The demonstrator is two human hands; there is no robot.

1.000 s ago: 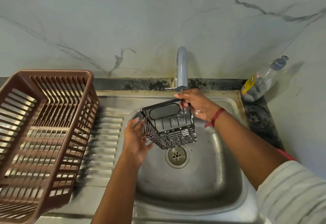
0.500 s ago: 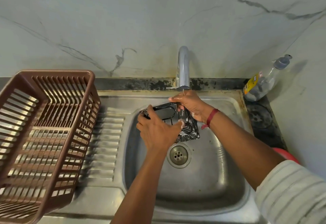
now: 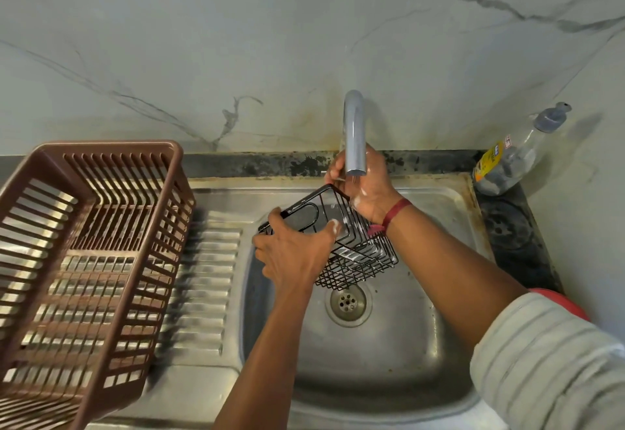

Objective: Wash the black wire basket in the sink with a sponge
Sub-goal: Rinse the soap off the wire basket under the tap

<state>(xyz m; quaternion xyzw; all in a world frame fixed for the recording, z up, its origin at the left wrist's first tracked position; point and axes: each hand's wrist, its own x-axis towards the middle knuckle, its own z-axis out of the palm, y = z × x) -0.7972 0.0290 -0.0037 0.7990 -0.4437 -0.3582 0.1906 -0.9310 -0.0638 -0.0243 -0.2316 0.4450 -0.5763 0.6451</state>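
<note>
Both hands hold the black wire basket [image 3: 358, 267] up over the steel sink [image 3: 389, 379]. It is tipped on its side and does not touch the bottom. The left hand [image 3: 294, 253] wraps round the near side of the basket, with the fingers curled over the edge and the thumb pressed on the flat black panel. The right hand [image 3: 367, 192] grips the far top corner, fingers closed tight on the rim. White soap bubbles sit on both hands and on the wires between them. A red thread band [image 3: 395, 211] goes round the right wrist, and a striped sleeve [image 3: 548, 362] covers that arm lower down. The grey tap [image 3: 353, 131] bends down right over the right hand. The round drain [image 3: 348, 302] lies just under the basket, below the left hand's grip. Out past the left hand, ribbed steel [image 3: 203, 277] runs to a big brown plastic dish rack [image 3: 84, 260]. Out past the right hand, a clear soap bottle [image 3: 510, 158] leans on the marble wall [image 3: 203, 40].
</note>
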